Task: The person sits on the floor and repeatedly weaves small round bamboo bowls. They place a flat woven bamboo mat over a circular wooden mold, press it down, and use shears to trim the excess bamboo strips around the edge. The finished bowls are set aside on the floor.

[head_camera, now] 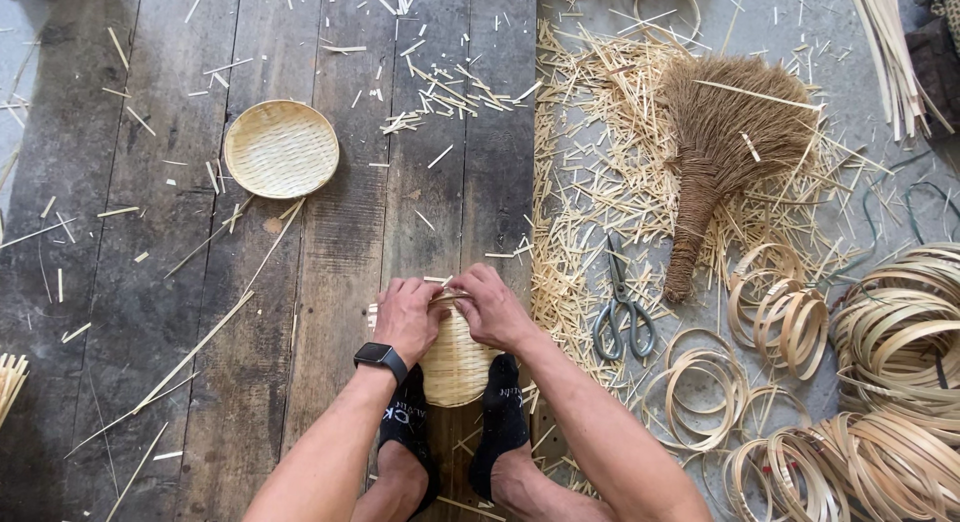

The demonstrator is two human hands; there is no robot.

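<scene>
A small round woven bamboo tray (pixel 455 367) lies on the dark wooden planks between my two feet in black socks. My left hand (pixel 405 317), with a black watch on its wrist, grips the tray's far left rim. My right hand (pixel 490 307) presses on the far right rim. The fingertips of both hands meet at the tray's top edge, around a thin bamboo strip of the rim. The far part of the tray is hidden under my hands.
A finished round woven tray (pixel 281 148) lies farther off to the left. Scissors (pixel 622 307) and a straw hand broom (pixel 720 152) lie on bamboo offcuts to the right. Coiled bamboo hoops (pixel 880 382) pile up at the right. Long thin strips are scattered over the planks.
</scene>
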